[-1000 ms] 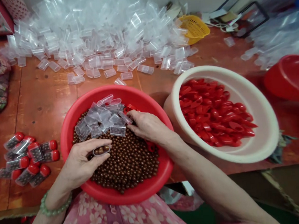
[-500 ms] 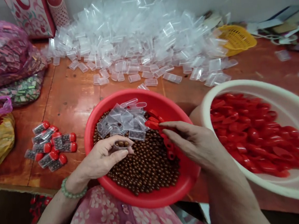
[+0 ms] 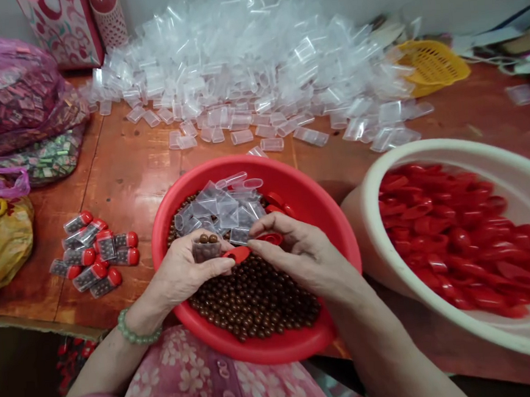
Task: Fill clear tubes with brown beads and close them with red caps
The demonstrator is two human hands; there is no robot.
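Note:
My left hand [image 3: 185, 267] is closed around a small clear plastic container [image 3: 206, 250] with brown balls showing at its open top. My right hand [image 3: 303, 253] pinches a red plastic cap [image 3: 238, 254] by its right end; the cap's left end is close to my left thumb and the container. Both hands are over a red basin [image 3: 347, 241] of shiny brown balls [image 3: 259, 303]. On the balls, a heap of clear containers [image 3: 222, 208] lies at the back, with some red caps [image 3: 278, 202] beside it, partly hidden by my right hand.
Filled containers with red caps [image 3: 90, 255] lie on the table to the left. A white basin [image 3: 371, 214] of red caps stands right. Behind are a large pile of clear containers [image 3: 246, 71] and a yellow basket [image 3: 435, 66]. Plastic bags [image 3: 13, 90] sit at far left.
My right hand has moved left from the loose caps, bringing a red cap to the container. My left hand has tipped the container, so its open top now faces more upward.

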